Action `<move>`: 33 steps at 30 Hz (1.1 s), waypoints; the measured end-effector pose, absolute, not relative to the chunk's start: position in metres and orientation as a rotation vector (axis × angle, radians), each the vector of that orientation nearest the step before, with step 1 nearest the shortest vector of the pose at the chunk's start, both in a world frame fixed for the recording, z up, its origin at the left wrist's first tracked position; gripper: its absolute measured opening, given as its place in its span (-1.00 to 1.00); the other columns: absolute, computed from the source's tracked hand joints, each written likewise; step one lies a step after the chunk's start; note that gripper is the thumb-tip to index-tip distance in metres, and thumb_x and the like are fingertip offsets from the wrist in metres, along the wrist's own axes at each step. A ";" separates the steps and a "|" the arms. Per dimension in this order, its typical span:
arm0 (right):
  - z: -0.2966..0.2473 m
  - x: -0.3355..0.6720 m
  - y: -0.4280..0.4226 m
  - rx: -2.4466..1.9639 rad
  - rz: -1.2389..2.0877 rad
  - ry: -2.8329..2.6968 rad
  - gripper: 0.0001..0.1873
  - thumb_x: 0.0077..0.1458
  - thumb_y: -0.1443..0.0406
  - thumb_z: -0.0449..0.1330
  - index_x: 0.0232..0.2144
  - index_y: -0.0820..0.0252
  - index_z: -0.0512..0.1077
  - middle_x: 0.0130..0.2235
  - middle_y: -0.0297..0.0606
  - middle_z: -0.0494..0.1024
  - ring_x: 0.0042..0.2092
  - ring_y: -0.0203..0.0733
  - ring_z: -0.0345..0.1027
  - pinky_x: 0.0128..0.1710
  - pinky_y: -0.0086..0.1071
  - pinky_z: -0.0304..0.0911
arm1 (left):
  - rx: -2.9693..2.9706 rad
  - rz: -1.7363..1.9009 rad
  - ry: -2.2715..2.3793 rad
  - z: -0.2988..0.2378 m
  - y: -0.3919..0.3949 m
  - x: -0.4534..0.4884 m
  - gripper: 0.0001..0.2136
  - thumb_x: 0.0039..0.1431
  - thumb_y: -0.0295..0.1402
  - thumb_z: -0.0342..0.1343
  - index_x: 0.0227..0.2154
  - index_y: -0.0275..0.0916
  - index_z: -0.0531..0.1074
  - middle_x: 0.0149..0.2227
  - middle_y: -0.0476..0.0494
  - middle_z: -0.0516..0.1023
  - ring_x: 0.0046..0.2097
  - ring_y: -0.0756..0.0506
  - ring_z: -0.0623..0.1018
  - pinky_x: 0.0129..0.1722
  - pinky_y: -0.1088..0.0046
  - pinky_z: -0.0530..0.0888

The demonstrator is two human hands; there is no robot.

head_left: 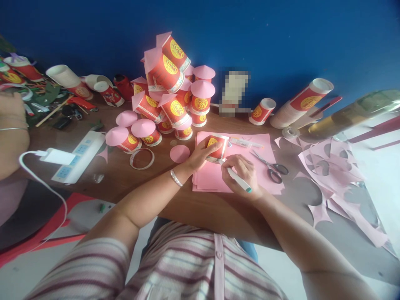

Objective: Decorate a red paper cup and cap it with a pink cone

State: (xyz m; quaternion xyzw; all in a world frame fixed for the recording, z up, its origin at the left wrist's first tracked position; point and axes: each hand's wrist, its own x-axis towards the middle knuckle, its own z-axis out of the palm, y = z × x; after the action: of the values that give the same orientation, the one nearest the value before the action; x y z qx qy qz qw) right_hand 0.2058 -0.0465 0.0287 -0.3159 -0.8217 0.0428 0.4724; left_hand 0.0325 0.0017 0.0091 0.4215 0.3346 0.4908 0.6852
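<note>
My left hand (201,154) is closed around a red paper cup (221,146) with a yellow emblem, tilted over the pink paper sheets (208,179). A white marker with a green end (239,181) is gripped in my right hand (242,171), its tip close to the cup's rim; whether it touches I cannot tell. Just beyond the cup lies a second white pen (246,143). Black-handled scissors (273,170) rest on the paper to the right of my right hand. Left of my left hand are a pink paper disc (179,153) and a white ring (141,158).
Behind my left hand stand piled red cups with pink cone roofs (175,109). Pink paper offcuts (334,166) cover the right side, near stacked cups (301,102) and a bottle (350,112). A power strip (81,154) lies left, near another person's arm (12,133).
</note>
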 end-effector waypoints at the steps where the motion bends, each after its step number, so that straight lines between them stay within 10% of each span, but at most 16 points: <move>1: 0.029 0.206 -0.046 -0.777 0.097 -2.012 -0.73 0.12 0.51 0.18 -0.27 0.03 0.31 -0.43 -0.39 0.47 -0.38 -0.17 0.47 -0.29 -0.29 0.40 | 0.949 1.100 0.749 0.009 0.002 0.032 -0.72 0.19 -0.13 0.34 -0.35 -0.23 0.46 -0.40 0.01 0.41 -0.33 -0.01 0.40 -0.27 0.37 0.34; 33: 0.035 0.205 -0.048 -0.738 0.118 -2.002 -0.75 0.14 0.51 0.17 -0.27 0.03 0.32 -0.43 -0.40 0.49 -0.38 -0.18 0.48 -0.27 -0.26 0.47 | 1.039 1.065 0.773 0.012 0.000 0.033 -0.72 0.19 -0.12 0.33 -0.25 -0.23 0.49 -0.34 -0.02 0.48 -0.27 -0.05 0.45 -0.18 0.35 0.38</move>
State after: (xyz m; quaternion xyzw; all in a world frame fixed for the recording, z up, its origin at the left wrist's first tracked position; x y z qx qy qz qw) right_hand 0.2050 -0.0480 0.0353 -0.3028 -0.8212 0.0484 0.4812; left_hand 0.0328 0.0000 0.0120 0.4606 0.3426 0.4722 0.6690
